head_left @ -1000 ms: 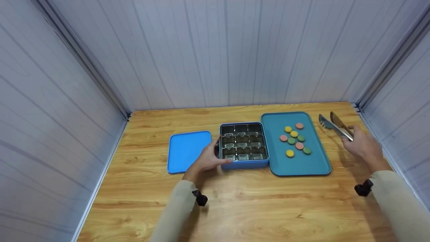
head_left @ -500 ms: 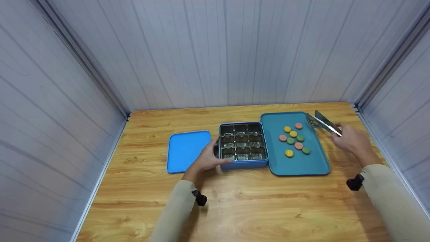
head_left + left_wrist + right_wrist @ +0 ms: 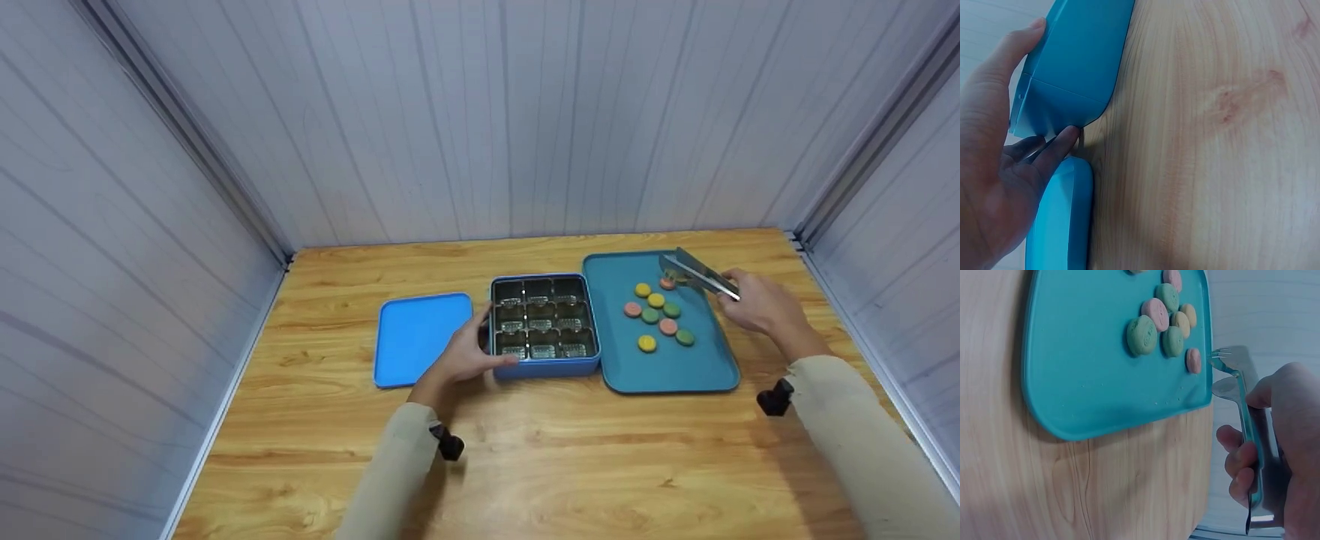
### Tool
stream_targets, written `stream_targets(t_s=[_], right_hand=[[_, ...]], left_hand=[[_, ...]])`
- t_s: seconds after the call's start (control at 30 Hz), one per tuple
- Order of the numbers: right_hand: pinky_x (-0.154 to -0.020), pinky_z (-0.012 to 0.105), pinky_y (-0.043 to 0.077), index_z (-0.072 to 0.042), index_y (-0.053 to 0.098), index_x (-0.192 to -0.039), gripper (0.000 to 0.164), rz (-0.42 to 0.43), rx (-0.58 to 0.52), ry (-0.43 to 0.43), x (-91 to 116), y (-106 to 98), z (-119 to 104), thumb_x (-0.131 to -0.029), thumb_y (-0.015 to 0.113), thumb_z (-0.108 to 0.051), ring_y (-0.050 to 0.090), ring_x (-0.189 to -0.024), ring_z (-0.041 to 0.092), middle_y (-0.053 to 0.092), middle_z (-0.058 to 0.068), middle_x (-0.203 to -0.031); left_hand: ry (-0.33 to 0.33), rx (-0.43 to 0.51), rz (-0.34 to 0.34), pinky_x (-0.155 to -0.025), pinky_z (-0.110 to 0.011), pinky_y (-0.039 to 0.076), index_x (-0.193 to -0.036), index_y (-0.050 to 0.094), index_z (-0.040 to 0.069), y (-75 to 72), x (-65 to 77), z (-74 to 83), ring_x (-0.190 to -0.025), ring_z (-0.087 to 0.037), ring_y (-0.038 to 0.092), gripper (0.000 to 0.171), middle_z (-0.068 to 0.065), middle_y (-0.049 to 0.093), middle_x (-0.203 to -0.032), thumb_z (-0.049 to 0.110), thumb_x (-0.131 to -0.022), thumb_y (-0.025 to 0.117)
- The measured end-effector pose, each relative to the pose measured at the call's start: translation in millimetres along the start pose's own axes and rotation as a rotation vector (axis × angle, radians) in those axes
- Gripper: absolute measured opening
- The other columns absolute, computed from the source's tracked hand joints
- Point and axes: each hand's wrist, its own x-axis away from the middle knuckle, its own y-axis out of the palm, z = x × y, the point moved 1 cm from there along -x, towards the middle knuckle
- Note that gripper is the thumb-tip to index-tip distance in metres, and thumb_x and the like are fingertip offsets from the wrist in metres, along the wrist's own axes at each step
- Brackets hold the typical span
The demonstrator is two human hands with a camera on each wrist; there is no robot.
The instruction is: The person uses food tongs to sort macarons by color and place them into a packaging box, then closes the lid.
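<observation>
Note pale wall panels [image 3: 525,127] at twelve o'clock, beyond wood-grain counter [image 3: 555,457]. Find teal tray [image 3: 630,371] on right half of counter. At nine o'clock from tray: blue box [image 3: 555,368], upright, lidless, with nine-compartment insert, no macaron visible inside. Further toward nine: blue lid [image 3: 416,337], flat, near box but apart from it.

Left-hand grip [image 3: 465,352] at eight to nine o'clock of box: holding near left corner, thumb along front, fingers against left side. Right-hand grip [image 3: 765,306] at three o'clock of tray: fingers curled round metal tongs [image 3: 703,279], tips spread. Read tongs' long axis as four o'clock (handle) to ten (tips).

Count nine macarons on tray: three pink, three yellow, three green. Farthest pink macaron [image 3: 1193,360]: twelve o'clock on tray, nine to ten from right-hand grip, right at tongs' tips. Cannot tell contact. Judge deciding relation: tip placement about this macaron. Right hand clearly nearer; left well apart.
</observation>
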Motion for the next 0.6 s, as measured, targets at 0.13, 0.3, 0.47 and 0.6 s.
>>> stream_targets(t_s=[0.13,0.3,0.47,0.6], right_hand=[[-0.059,0.037,0.041,0.01,0.05,-0.158,0.061,-0.022,0.005,0.003,-2.5,5.3,-2.0,-0.112,0.055,-0.029,0.055,-0.071,0.028,0.065,0.021,-0.094],[-0.057,0.037,0.04,0.009,0.052,-0.156,0.058,-0.034,-0.006,0.002,-4.0,10.9,-1.6,-0.11,0.055,-0.027,0.054,-0.068,0.026,0.064,0.018,-0.088],[-0.055,0.035,0.039,0.01,0.053,-0.155,0.058,-0.034,-0.016,-0.004,-5.4,13.7,-3.4,-0.11,0.054,-0.026,0.051,-0.064,0.023,0.059,0.013,-0.079],[-0.054,0.035,0.039,0.011,0.053,-0.155,0.057,-0.041,-0.023,-0.007,-5.4,13.4,-4.8,-0.111,0.053,-0.026,0.049,-0.061,0.022,0.059,0.011,-0.077]], left_hand=[[-0.004,-0.006,-0.009,-0.139,-0.065,0.031,-0.182,0.018,0.008,0.1,-0.4,-0.7,-0.171,-0.044,0.034,0.123,-0.023,0.034,-0.184,0.031,-0.09,0.097],[0.004,-0.021,-0.027,-0.137,-0.066,0.035,-0.182,0.016,0.009,0.2,-0.8,-1.2,-0.168,-0.044,0.04,0.122,-0.022,0.036,-0.183,0.033,-0.092,0.095],[0.014,-0.015,-0.013,-0.137,-0.066,0.035,-0.182,0.017,0.008,0.6,-1.4,-2.8,-0.168,-0.044,0.041,0.123,-0.023,0.037,-0.182,0.032,-0.091,0.097],[0.014,-0.01,-0.004,-0.137,-0.065,0.034,-0.182,0.019,0.009,0.8,-2.0,-4.8,-0.168,-0.044,0.041,0.123,-0.022,0.038,-0.182,0.031,-0.089,0.098]])
